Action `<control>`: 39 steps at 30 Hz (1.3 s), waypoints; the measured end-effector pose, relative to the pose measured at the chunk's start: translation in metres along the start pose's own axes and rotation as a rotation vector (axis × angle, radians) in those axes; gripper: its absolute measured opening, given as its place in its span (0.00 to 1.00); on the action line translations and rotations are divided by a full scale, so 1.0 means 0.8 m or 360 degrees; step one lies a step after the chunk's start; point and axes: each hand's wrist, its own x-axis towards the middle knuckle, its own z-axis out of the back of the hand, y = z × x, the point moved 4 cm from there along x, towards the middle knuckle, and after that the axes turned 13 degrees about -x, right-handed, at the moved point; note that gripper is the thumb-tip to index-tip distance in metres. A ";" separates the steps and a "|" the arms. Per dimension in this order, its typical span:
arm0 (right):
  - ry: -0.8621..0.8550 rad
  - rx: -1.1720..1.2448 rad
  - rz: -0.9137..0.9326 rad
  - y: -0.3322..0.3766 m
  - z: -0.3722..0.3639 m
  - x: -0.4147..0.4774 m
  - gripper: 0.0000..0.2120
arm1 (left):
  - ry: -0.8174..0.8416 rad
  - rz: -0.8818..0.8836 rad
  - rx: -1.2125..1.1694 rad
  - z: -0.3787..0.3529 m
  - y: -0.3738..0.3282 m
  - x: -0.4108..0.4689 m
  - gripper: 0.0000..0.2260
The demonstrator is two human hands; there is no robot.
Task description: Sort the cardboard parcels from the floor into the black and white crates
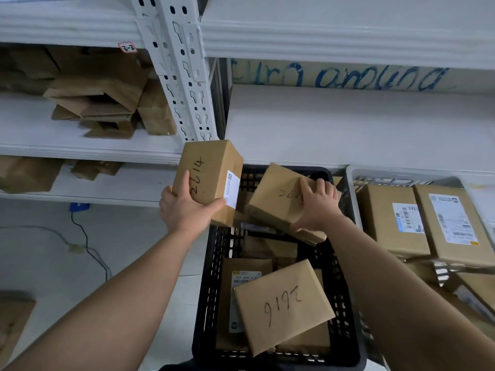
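My left hand (184,207) grips a cardboard parcel marked 2214 (211,172), held in the air over the far left corner of the black crate (207,303). My right hand (318,203) is closed on a second parcel (276,199), tilted at the far end inside the black crate. Another parcel marked 2616 (284,303) lies on top of others in the near part of that crate. To the right stands the white crate (353,183), holding two labelled parcels (391,218) side by side.
White metal shelving (171,62) rises right behind the crates, with a pile of cardboard boxes (101,103) on its left shelves. A black cable (85,245) runs across the floor at left. Another cardboard box (13,325) lies at the lower left edge.
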 end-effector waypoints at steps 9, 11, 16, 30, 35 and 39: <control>-0.0170 0.0116 -0.0165 -0.046 0.054 -0.042 0.62 | 0.0061 -0.0069 0.0066 -0.009 -0.028 -0.026 0.50; -0.0178 0.0092 -0.0228 -0.061 0.055 -0.050 0.62 | 0.0058 -0.0070 0.0097 -0.009 -0.032 -0.030 0.50; -0.0090 0.0028 -0.0282 -0.088 0.040 -0.076 0.63 | 0.0090 -0.0053 0.0151 -0.018 -0.035 -0.041 0.51; -0.0028 0.0160 -0.0371 -0.125 0.010 -0.125 0.61 | 0.0250 -0.0082 0.0225 -0.072 -0.068 -0.094 0.51; 0.0013 0.0150 -0.0243 -0.113 0.016 -0.126 0.61 | 0.0292 -0.0080 0.0465 -0.057 -0.059 -0.088 0.51; 0.0059 0.0130 -0.0201 -0.099 0.019 -0.132 0.62 | 0.0377 -0.0051 0.0599 -0.050 -0.047 -0.094 0.51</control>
